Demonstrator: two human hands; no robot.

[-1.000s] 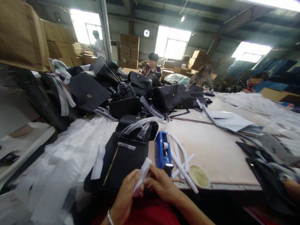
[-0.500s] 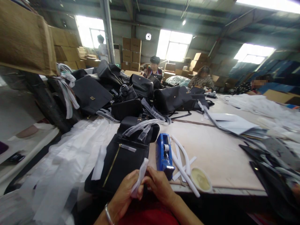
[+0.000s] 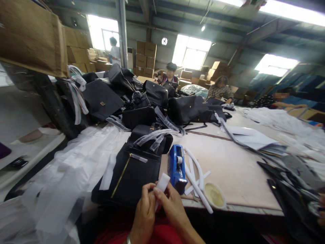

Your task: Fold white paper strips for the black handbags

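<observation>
Both hands meet around a strip of white foam sheet [image 3: 163, 182], its upper end standing out above the fingers. My left hand [image 3: 146, 207] is closed on the strip's lower part from the left. My right hand [image 3: 172, 202] pinches it from the right, thumb across its face. Just beyond lies a black backpack [image 3: 138, 176] with a gold zipper and wrapped straps. A second white piece [image 3: 108, 173] rests on the bag's left edge. The blue tape dispenser [image 3: 177, 166] stands right of the bag, close to my right hand.
White tubes and strips [image 3: 196, 179] lie beside a round dish [image 3: 214, 195] at the table's front edge. White sheets [image 3: 66, 169] pile up on the left. Black bags [image 3: 185, 108] heap at the back. Several people sit or stand beyond, and black bag parts [image 3: 276, 189] are at right.
My hands have shifted slightly right and closer together. The white strip has turned, its broad face now showing, and my right thumb lies over it. The view has shifted a little.
</observation>
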